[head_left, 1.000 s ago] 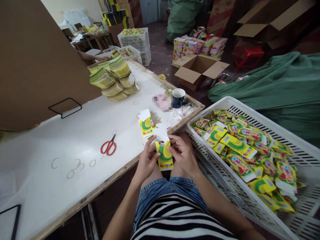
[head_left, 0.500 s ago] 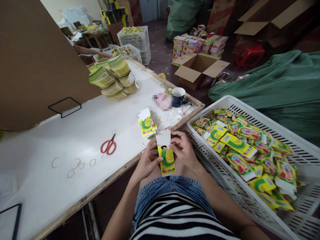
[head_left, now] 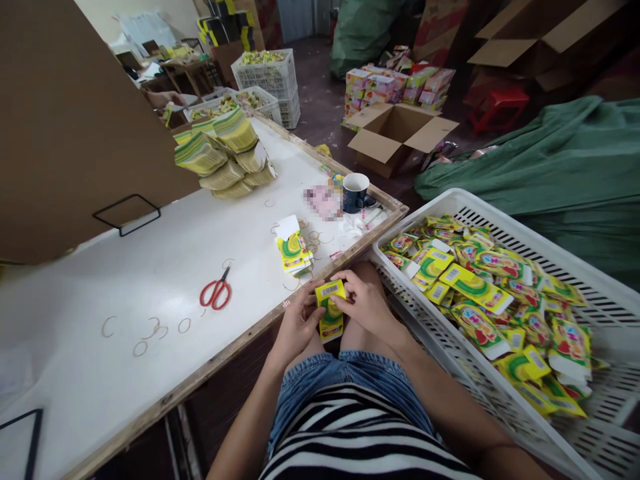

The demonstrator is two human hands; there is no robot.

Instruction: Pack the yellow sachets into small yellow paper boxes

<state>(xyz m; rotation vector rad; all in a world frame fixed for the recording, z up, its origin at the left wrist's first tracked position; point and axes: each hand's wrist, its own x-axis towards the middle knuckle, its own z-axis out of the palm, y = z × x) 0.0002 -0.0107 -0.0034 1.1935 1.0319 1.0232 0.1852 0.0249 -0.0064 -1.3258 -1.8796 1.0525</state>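
Note:
Above my lap, just off the table's edge, both hands grip a small yellow-green card packet (head_left: 331, 321). Its top flap, with a barcode, lies folded down over the front. My left hand (head_left: 299, 323) pinches the packet's left side, thumb on the front. My right hand (head_left: 366, 305) is closed on the upper right, its thumb against the flap. Beyond the hands, a small pile of similar flat packets (head_left: 294, 248) with white flaps lies on the white table (head_left: 165, 280).
Red-handled scissors (head_left: 216, 293) and several rubber bands (head_left: 185, 325) lie on the table. A dark mug (head_left: 355, 195) stands near its right corner. Bundled packets (head_left: 227, 157) are stacked further back. On my right, a white crate (head_left: 453, 199) holds many packets. An open carton (head_left: 400, 137) sits on the floor.
The packet's white flap, standing up before, is now folded down with its barcode side showing. My right hand has shifted slightly with it. In the background, another person's arm has moved back.

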